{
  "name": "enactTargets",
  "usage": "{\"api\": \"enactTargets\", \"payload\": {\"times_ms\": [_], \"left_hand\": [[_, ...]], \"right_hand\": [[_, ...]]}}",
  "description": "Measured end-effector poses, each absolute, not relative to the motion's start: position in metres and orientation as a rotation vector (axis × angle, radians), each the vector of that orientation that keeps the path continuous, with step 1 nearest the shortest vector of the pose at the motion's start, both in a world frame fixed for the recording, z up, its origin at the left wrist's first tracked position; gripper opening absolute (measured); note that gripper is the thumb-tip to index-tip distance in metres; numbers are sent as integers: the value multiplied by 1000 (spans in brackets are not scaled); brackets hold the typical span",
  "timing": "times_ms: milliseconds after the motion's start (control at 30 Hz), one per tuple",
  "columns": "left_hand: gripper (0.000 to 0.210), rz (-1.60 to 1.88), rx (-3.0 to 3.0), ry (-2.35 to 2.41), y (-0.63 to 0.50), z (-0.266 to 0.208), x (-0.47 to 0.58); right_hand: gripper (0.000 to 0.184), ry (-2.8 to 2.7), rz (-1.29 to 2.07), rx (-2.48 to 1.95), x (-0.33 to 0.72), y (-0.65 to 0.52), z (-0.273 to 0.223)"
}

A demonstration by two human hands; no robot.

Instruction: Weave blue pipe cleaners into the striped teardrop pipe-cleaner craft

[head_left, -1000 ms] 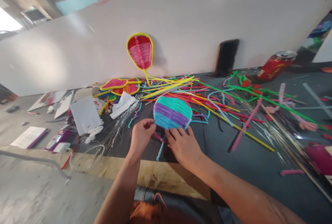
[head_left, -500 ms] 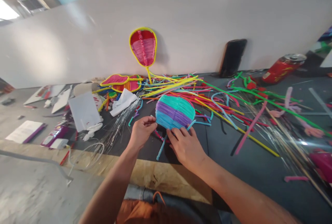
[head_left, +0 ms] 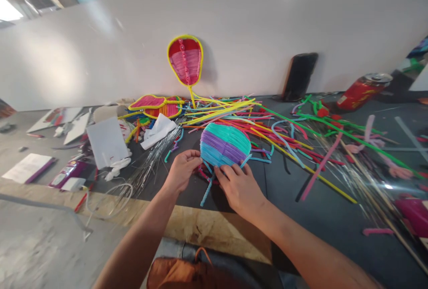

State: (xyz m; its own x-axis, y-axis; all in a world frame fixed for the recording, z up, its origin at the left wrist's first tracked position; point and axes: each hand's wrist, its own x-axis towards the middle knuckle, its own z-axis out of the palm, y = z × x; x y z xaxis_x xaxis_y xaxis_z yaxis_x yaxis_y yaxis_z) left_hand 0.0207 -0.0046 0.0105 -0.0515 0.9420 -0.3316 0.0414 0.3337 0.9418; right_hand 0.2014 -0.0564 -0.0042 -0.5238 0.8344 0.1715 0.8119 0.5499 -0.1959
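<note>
A rounded panel (head_left: 227,144) of pipe cleaners in bands of teal, purple and blue is held up low over the dark table. Along its lower edge my right hand (head_left: 236,184) grips it, fingertips over the front and thumb hidden beneath. My left hand (head_left: 183,171) is closed in a pinch at the panel's left edge, on what looks like a light blue pipe cleaner (head_left: 207,167). Another light blue pipe cleaner end (head_left: 206,194) hangs down between the hands. Some pink beadlike bits show under the panel, partly hidden.
Behind lies a heap of pipe cleaners (head_left: 227,110). A pink panel with yellow rim (head_left: 185,61) stands against the white board (head_left: 133,48). A phone (head_left: 300,77) and red can (head_left: 363,92) stand right; thin wires (head_left: 154,159), papers (head_left: 107,142) and a cable (head_left: 110,208) lie left.
The left fingers have shifted slightly at the panel's edge, and a light blue strand now shows more clearly beside them. The right hand keeps its grip; the view has moved a little.
</note>
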Motion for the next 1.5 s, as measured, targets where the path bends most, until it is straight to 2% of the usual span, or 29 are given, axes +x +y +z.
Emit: {"api": "enactTargets", "payload": {"times_ms": [133,333,500,733,1233,1500], "left_hand": [[27,862,869,1264,-3,11,19],[25,763,858,1171,1,6,11],[27,692,863,1124,4,6,3],[27,737,760,975,1,2,-6],[28,887,673,870,-8,-3,5],[28,875,766,997,-9,-3,7]], "right_hand": [[42,-2537,182,-1360,206,-52,-6],[32,-2455,269,-1334,209,-48,-8],[24,-2421,138,-1350,209,-48,-8],[18,-2352,-11,-1423,217,-41,-5],[26,-2180,-154,-1444,225,-36,6],[14,-2207,-70,-1487,233,-30,-2]]}}
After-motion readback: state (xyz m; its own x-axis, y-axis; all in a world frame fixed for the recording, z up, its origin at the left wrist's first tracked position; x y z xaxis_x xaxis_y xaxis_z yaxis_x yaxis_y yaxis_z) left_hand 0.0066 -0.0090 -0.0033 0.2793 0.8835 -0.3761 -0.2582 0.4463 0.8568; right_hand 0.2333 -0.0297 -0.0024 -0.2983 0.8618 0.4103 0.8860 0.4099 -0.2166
